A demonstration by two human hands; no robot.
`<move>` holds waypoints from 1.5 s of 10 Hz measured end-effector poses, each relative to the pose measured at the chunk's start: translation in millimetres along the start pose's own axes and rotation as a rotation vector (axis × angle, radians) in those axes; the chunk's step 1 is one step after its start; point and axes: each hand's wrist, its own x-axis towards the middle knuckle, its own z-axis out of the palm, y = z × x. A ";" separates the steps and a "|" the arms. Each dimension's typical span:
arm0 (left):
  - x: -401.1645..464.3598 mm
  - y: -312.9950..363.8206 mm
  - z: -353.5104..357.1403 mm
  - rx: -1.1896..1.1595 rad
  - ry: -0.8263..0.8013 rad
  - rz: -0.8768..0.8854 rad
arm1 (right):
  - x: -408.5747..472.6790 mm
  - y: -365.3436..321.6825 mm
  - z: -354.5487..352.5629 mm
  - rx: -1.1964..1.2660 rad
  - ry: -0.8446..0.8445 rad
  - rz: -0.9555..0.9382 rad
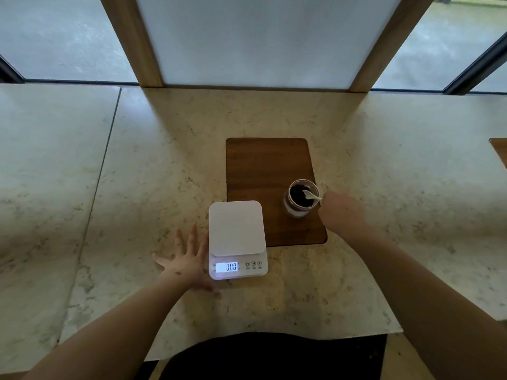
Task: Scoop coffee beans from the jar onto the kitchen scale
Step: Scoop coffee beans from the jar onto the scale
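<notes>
A pale stone worktop (356,149) carries a dark wooden board (263,165) set flush near its middle, and a white kitchen scale (236,229) sits at the board's seven o'clock corner, its far edge overlapping the wood. The scale's platform is bare, and the lit display (227,267) on its near strip reads zeros, with three small round buttons (253,263) just to the three o'clock side of it. The left hand (189,263) lies flat on the worktop at nine o'clock from the scale, its fingers (193,237) spread wide and pointing toward twelve o'clock, the thumb side touching or nearly touching the scale's near left corner. An open glass jar (301,197) stands upright on the board toward its four o'clock edge, well apart from the scale, and holds dark coffee beans (297,197). A small white spoon (311,195) reaches into the jar's mouth, its bowl resting among the beans. The right hand (341,212) sits at three o'clock from the jar and holds the spoon's handle; its fingers are turned away from the camera, so how they pinch the handle cannot be told. Behind the worktop rises a frosted panel (260,37) framed in wood.
</notes>
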 end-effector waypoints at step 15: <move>-8.6 2.7 -2.9 -0.005 0.012 0.013 | 21.1 27.4 44.8 1.084 -0.328 0.464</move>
